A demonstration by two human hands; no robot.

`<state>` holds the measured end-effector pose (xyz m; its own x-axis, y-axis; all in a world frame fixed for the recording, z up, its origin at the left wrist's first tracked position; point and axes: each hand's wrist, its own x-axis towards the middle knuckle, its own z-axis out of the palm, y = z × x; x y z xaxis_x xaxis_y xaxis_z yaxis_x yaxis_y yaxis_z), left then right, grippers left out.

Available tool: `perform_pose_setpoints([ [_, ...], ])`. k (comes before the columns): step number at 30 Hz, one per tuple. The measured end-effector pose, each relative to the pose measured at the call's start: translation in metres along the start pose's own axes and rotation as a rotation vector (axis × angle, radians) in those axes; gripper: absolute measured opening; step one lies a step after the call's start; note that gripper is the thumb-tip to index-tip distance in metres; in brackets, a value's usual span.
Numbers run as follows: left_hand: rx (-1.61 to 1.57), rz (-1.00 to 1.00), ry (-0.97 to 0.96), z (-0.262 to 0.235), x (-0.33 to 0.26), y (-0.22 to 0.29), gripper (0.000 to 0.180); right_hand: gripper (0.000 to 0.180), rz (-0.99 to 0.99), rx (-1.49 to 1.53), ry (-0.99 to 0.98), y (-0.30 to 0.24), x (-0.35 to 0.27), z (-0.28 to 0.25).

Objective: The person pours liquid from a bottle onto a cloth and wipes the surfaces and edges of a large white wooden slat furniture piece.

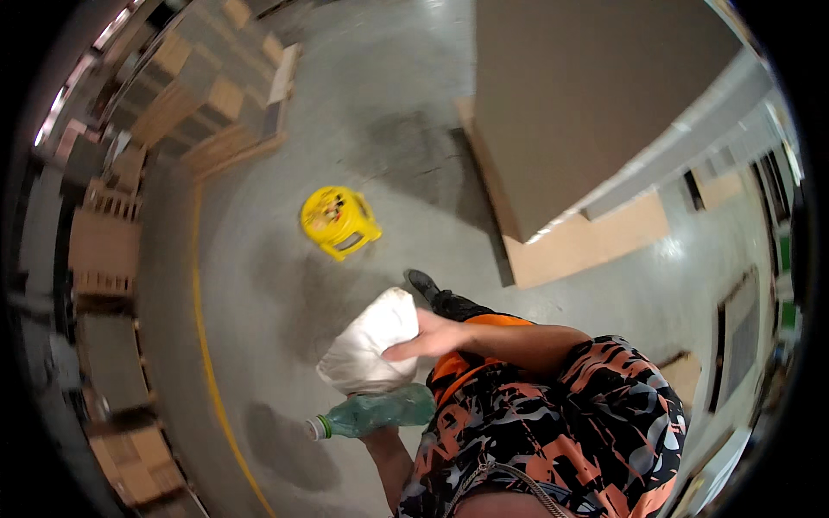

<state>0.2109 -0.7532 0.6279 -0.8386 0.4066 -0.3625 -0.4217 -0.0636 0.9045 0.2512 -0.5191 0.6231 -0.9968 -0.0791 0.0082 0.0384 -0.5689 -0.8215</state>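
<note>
A crumpled white cloth or soft bag (367,345) is in front of my body, gripped at its right side by my right hand (430,335). The thumb of that hand presses on the near face; the other fingers are mostly behind the white material. Just below lies a green clear plastic bottle (380,411) on its side, its capped neck pointing left. My left forearm (389,457) rises from the lower edge to the bottle. Bottle and white material hide my left hand, so its fingers do not show.
A yellow step stool (332,220) with small bits on its top stands ahead on the grey floor. A tall stack of boards (596,104) on a pallet is at right. Stacked cartons (207,95) stand far left, more boxes (134,457) beyond a yellow floor line (203,345).
</note>
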Motion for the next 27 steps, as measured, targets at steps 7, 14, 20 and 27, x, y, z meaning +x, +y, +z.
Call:
perform_pose_setpoints([
  [7, 0.110, -0.104, 0.302, -0.047, 0.069, 0.006, 0.042, 0.064, 0.623, 0.039, 0.383, 0.143, 0.135, -0.142],
  [14, 0.197, -0.257, 0.541, -0.083, 0.177, -0.001, 0.042, 0.064, 0.982, -0.913, 0.363, 0.278, 0.264, -0.294],
  [20, 0.250, -0.399, 0.639, -0.129, 0.283, -0.030, 0.041, 0.087, 0.884, -1.053, 0.311, 0.308, 0.440, -0.382],
  [27, 0.303, -0.475, 0.682, -0.173, 0.345, -0.062, 0.041, 0.095, 0.874, -1.369, 0.100, 0.371, 0.566, -0.429],
])
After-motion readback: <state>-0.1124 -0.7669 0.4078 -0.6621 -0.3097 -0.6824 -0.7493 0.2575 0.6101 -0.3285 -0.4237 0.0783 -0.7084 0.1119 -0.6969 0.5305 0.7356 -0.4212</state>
